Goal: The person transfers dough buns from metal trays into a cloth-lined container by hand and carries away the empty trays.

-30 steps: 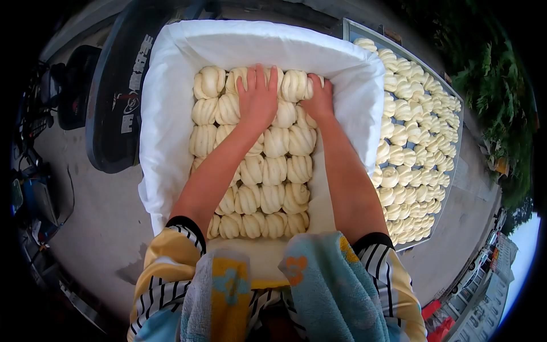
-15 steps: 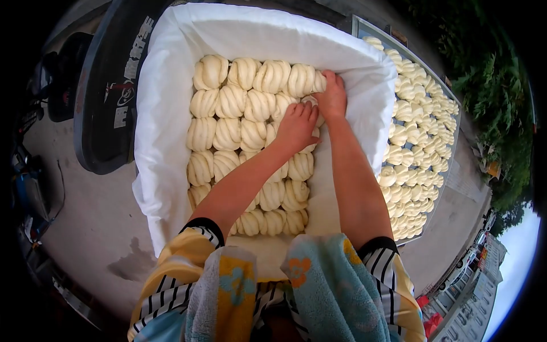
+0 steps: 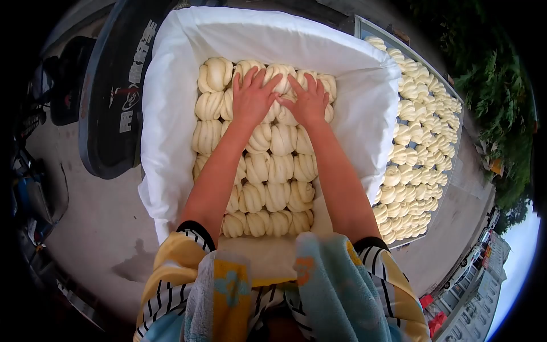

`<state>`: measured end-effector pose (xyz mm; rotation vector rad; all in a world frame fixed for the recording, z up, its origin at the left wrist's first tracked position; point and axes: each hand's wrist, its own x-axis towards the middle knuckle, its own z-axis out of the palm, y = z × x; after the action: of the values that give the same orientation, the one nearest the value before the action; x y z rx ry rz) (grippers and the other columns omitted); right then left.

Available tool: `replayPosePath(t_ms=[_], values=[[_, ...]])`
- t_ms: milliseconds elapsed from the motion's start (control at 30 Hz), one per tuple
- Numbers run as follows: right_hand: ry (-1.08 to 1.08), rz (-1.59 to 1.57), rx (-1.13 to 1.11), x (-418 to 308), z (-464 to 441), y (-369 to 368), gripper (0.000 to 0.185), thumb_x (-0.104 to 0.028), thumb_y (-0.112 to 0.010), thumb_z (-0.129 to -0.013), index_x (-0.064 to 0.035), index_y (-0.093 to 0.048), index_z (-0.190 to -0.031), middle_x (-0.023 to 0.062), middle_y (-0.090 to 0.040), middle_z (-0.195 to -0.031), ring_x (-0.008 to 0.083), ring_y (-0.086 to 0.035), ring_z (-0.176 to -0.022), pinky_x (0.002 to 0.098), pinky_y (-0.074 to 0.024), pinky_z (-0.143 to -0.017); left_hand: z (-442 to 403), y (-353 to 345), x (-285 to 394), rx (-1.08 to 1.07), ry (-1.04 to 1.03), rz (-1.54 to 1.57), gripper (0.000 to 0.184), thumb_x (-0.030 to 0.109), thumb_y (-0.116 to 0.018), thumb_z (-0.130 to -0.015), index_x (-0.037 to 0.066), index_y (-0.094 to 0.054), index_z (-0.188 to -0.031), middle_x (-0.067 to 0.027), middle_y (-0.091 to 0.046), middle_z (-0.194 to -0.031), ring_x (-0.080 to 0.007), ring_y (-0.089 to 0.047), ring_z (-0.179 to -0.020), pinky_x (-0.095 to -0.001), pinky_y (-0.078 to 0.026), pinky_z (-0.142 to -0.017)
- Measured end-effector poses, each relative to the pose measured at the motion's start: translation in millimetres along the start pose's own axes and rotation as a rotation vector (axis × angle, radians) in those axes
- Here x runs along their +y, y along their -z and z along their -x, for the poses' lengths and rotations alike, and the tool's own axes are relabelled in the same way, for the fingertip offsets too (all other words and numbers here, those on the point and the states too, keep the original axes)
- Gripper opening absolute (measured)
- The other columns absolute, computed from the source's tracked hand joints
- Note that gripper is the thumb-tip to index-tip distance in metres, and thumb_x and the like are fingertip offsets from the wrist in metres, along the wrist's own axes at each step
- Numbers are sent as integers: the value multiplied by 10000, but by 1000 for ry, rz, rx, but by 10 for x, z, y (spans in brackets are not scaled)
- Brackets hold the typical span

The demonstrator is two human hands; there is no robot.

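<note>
Rows of pale twisted dough rolls (image 3: 283,139) lie packed side by side in a box lined with white cloth (image 3: 171,108). My left hand (image 3: 252,102) rests with spread fingers on rolls near the far row. Beside it, my right hand (image 3: 309,102) also lies on the rolls with its fingers apart, and the thumbs nearly meet. Neither hand is closed around a roll. Parts of the far two rows are hidden under my hands.
To the right stands a tray (image 3: 456,149) full of similar dough rolls. A black seat-like object (image 3: 108,137) with white lettering is at the left. A towel (image 3: 333,285) hangs in front of my body. Green foliage (image 3: 490,102) is at the far right.
My left hand has moved away from the right-hand rolls toward the far row. My right hand has left the row's right end and shifted left, its fingers now spread.
</note>
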<state>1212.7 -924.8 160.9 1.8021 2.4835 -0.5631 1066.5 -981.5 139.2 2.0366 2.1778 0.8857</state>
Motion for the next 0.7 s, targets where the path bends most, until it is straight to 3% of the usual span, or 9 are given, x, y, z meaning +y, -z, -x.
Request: replayPosePath(t_ms=[100, 267, 333, 433, 567, 633, 700], values=[[-49, -16, -200, -14, -181, 97, 732, -528, -719, -804, -344, -452, -1460, 74, -285, -1570, 379, -200, -1448, 654, -165, -1137, -59, 32, -28, -191, 63, -131, 441, 400, -683, -855, 308, -629, -1283, -59, -564, -1354, -283, -423, -1338, -584, -217, -1128], [-30, -16, -72, 58, -50, -99, 778, -540, -705, -810, -347, -391, -1495, 76, -184, -1630, 389, -111, -1492, 627, -163, -1158, -10, -89, -237, -241, -15, -266, 539, 470, -637, -896, 369, -505, -1408, -55, -435, -1502, -296, -312, -1430, -627, -159, -1134], [-77, -93, -184, -74, -95, 170, 760, -506, -717, -815, -299, -413, -1481, 98, -192, -1625, 385, -119, -1493, 606, -149, -1174, 6, -154, -140, -284, -47, -246, 551, 465, -644, -895, 358, -498, -1416, -67, -429, -1507, -299, -308, -1435, -624, -161, -1134], [134, -108, 172, -138, 235, 515, 686, -438, -725, -813, -226, -495, -1423, 120, -290, -1576, 388, -173, -1474, 615, -129, -1168, -111, 96, -395, -221, -108, -231, 552, 448, -637, -905, 313, -498, -1422, -71, -441, -1497, -305, -329, -1422, -618, -192, -1125], [180, -320, 567, 248, 852, 1334, 652, -313, -778, -794, -102, -541, -1364, 184, -350, -1522, 375, -278, -1427, 525, -227, -1153, -67, 256, -420, -96, -197, -158, 559, 422, -620, -924, 232, -493, -1434, -73, -478, -1461, -304, -371, -1391, -583, -234, -1118], [176, -284, 584, 459, 1247, 1589, 718, -240, -804, -770, -68, -493, -1394, 201, -358, -1512, 396, -294, -1413, 497, -263, -1145, -147, 267, -167, -116, -266, -236, 564, 426, -623, -920, 239, -491, -1436, -68, -483, -1457, -300, -376, -1387, -578, -240, -1118], [64, -442, 429, 577, 1711, 1622, 843, -209, -807, -760, -69, -380, -1473, 206, -318, -1536, 412, -294, -1414, 497, -279, -1143, -160, 140, 97, -159, -359, -162, 580, 452, -624, -910, 278, -481, -1444, -51, -482, -1461, -281, -379, -1387, -590, -224, -1124]])
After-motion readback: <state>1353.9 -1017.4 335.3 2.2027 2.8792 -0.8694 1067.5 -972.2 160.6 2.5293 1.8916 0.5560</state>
